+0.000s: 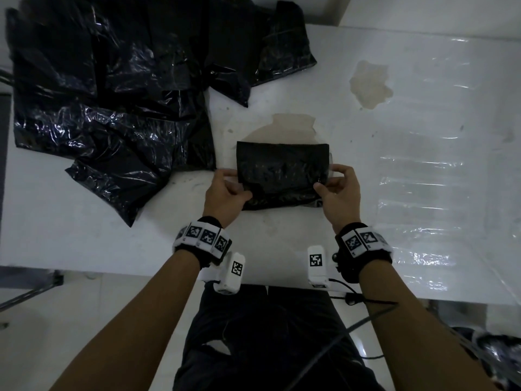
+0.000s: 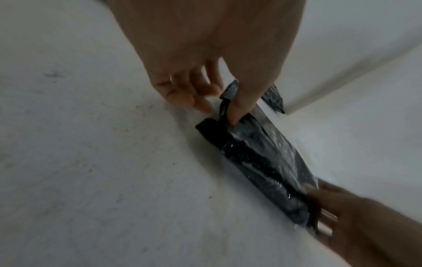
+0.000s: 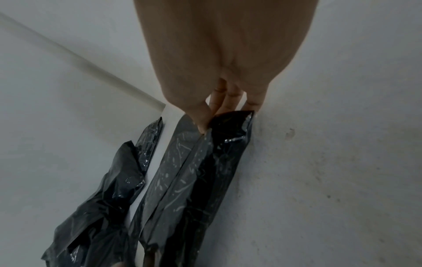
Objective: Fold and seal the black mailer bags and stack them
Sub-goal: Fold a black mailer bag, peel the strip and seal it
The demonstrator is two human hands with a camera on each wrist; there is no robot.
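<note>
A folded, glossy black plastic mailer bag point(image 1: 282, 170) lies flat on the white tabletop point(image 1: 394, 170), directly between the two hands and close to the near edge. The left hand point(image 1: 225, 190) pinches the bag's left edge, its thumb point(image 2: 237, 110) pressed onto the folded plastic with the other fingers curled beside it. The right hand point(image 1: 339, 193) pinches the right edge, thumb point(image 3: 200, 117) on top and fingers tucked behind the fold. In the wrist views the bag shows as a layered strip with an upper flap lying over a lower one.

To the left and far side, a loose heap of crumpled shiny black mailer bags point(image 1: 112, 88) spreads over the tabletop, its nearest edge just beside the left hand but apart from the held bag. The white surface has two worn tan patches point(image 1: 369, 86), one of them touching the far edge of the folded bag, and a wrinkled clear plastic film point(image 1: 417, 193) covers its right part. Pale floor lies beyond the table.
</note>
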